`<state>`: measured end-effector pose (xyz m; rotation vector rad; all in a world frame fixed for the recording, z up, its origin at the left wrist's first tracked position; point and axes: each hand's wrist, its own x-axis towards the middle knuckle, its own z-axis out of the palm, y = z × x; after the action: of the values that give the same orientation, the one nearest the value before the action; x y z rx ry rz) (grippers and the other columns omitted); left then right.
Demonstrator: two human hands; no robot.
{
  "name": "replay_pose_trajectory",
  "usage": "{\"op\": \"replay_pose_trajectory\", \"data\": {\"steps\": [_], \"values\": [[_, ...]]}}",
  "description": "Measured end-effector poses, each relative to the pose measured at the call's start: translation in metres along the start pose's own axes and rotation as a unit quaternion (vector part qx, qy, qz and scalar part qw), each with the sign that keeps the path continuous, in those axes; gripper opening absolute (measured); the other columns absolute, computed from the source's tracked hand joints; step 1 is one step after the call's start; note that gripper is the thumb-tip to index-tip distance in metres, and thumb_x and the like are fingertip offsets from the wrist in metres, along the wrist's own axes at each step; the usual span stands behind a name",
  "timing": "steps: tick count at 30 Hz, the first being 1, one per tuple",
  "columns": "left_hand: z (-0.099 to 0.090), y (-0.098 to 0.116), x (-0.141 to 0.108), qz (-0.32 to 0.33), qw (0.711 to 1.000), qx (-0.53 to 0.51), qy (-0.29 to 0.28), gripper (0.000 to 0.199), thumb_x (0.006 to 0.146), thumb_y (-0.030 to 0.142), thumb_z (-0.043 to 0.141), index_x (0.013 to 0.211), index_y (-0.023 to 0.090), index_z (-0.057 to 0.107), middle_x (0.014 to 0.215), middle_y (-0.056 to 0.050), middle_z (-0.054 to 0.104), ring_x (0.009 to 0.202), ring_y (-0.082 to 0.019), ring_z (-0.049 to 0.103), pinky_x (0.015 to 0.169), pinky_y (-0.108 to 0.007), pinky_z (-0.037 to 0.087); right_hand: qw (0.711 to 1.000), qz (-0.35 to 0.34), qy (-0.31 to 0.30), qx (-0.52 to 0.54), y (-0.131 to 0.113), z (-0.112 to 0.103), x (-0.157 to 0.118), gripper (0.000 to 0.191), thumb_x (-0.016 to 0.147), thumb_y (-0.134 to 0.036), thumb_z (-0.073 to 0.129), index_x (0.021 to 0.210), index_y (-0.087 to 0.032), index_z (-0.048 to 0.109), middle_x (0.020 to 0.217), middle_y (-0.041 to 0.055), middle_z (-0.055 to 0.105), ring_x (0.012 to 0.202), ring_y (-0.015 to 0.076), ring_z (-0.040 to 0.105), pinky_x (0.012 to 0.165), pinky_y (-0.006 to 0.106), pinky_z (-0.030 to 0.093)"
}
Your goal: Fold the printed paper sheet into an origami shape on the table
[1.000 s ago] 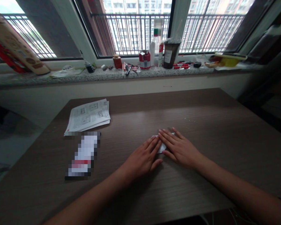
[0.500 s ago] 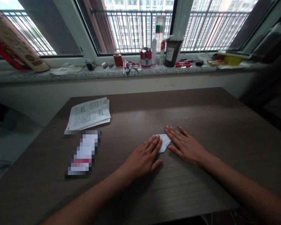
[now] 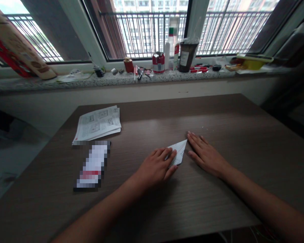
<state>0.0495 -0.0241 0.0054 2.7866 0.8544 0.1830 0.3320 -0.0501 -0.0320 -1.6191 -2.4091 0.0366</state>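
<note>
A small piece of folded white paper lies on the brown table, its pointed corner aimed up and to the right. My left hand rests over the paper's left part, fingers laid across it and thumb at its lower edge; what is under the fingers is hidden. Just right of the paper, my right hand lies flat on the table with fingers stretched out and thumb apart. Its fingertips are close to the paper's pointed corner; whether they touch it I cannot tell.
Printed sheets lie at the table's back left, with a pixelated phone-shaped object in front of them. Along the stone windowsill stand a red can, a clear bottle, a dark cup and a yellow container.
The paper's outline has changed from a blunt shape to one with a long pointed corner at upper right. My right hand has shifted slightly right and away; my left thumb has come to the paper's edge.
</note>
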Motion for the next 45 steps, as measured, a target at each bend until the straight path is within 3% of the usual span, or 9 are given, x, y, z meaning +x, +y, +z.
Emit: {"op": "replay_pose_trajectory", "data": {"steps": [10, 13, 16, 21, 28, 36, 39, 45], "values": [[-0.013, -0.002, 0.003, -0.018, 0.999, -0.038, 0.007, 0.047, 0.112, 0.041, 0.033, 0.145, 0.015, 0.055, 0.129, -0.015, 0.059, 0.114, -0.029, 0.056, 0.104, -0.046, 0.048, 0.991, -0.104, -0.03, 0.08, -0.019, -0.01, 0.0, 0.056, 0.108, -0.044, 0.045, 0.161, -0.03, 0.037, 0.165, 0.006, 0.04, 0.154, 0.0272, 0.034, 0.125, 0.055, 0.032], [-0.01, -0.008, 0.003, -0.015, 0.999, -0.04, 0.018, 0.041, 0.11, 0.036, 0.039, 0.143, 0.017, 0.056, 0.131, -0.014, 0.059, 0.119, -0.029, 0.056, 0.106, -0.046, 0.048, 0.991, -0.107, -0.033, 0.078, -0.02, -0.009, 0.0, 0.054, 0.108, -0.045, 0.046, 0.16, -0.031, 0.04, 0.164, 0.0061, 0.042, 0.154, 0.0279, 0.035, 0.125, 0.056, 0.033], [-0.006, -0.019, 0.001, 0.004, 0.999, -0.029, 0.032, 0.043, 0.107, 0.035, 0.048, 0.147, 0.021, 0.053, 0.153, -0.013, 0.048, 0.137, -0.032, 0.047, 0.116, -0.05, 0.042, 0.991, -0.103, -0.036, 0.076, -0.019, -0.008, 0.001, 0.054, 0.107, -0.046, 0.048, 0.158, -0.031, 0.042, 0.163, 0.0059, 0.044, 0.154, 0.0281, 0.035, 0.125, 0.056, 0.033], [-0.001, -0.029, -0.001, 0.02, 0.999, -0.038, 0.007, 0.049, 0.109, 0.044, 0.046, 0.155, 0.027, 0.045, 0.163, -0.009, 0.041, 0.144, -0.03, 0.045, 0.121, -0.049, 0.037, 0.99, -0.1, -0.034, 0.092, -0.016, -0.006, 0.001, 0.052, 0.108, -0.042, 0.045, 0.159, -0.03, 0.041, 0.164, 0.0059, 0.043, 0.153, 0.028, 0.035, 0.124, 0.057, 0.034], [-0.002, -0.021, 0.002, 0.006, 1.0, 0.002, 0.025, 0.045, 0.111, 0.041, 0.039, 0.153, 0.026, 0.048, 0.148, -0.009, 0.054, 0.139, -0.029, 0.048, 0.121, -0.049, 0.034, 0.985, -0.074, -0.014, 0.156, -0.016, -0.01, 0.001, 0.049, 0.11, -0.04, 0.042, 0.157, -0.03, 0.044, 0.163, 0.0062, 0.044, 0.151, 0.0271, 0.039, 0.123, 0.057, 0.036], [-0.006, -0.012, 0.005, -0.014, 0.997, 0.066, 0.036, 0.045, 0.106, 0.039, 0.052, 0.147, 0.019, 0.053, 0.13, -0.013, 0.059, 0.115, -0.031, 0.055, 0.105, -0.048, 0.047, 0.986, -0.088, 0.024, 0.136, -0.011, -0.024, 0.0, 0.046, 0.109, -0.038, 0.043, 0.154, -0.031, 0.048, 0.158, 0.005, 0.051, 0.148, 0.0262, 0.043, 0.122, 0.057, 0.037], [-0.006, -0.011, 0.006, -0.021, 0.997, 0.065, 0.039, 0.043, 0.104, 0.036, 0.056, 0.144, 0.019, 0.054, 0.128, -0.014, 0.059, 0.112, -0.03, 0.055, 0.102, -0.048, 0.049, 0.99, -0.113, 0.027, 0.075, -0.013, -0.027, 0.0, 0.053, 0.106, -0.042, 0.05, 0.158, -0.032, 0.042, 0.161, 0.0048, 0.046, 0.15, 0.0279, 0.042, 0.123, 0.058, 0.034], [-0.005, -0.012, 0.006, -0.033, 0.997, 0.031, 0.054, 0.038, 0.103, 0.034, 0.058, 0.139, 0.022, 0.058, 0.126, -0.012, 0.059, 0.109, -0.028, 0.057, 0.097, -0.045, 0.053, 0.988, -0.154, 0.0, 0.002, -0.015, -0.018, -0.003, 0.071, 0.105, -0.047, 0.052, 0.166, -0.033, 0.017, 0.165, 0.0017, 0.039, 0.153, 0.0272, 0.035, 0.13, 0.057, 0.016]]}}
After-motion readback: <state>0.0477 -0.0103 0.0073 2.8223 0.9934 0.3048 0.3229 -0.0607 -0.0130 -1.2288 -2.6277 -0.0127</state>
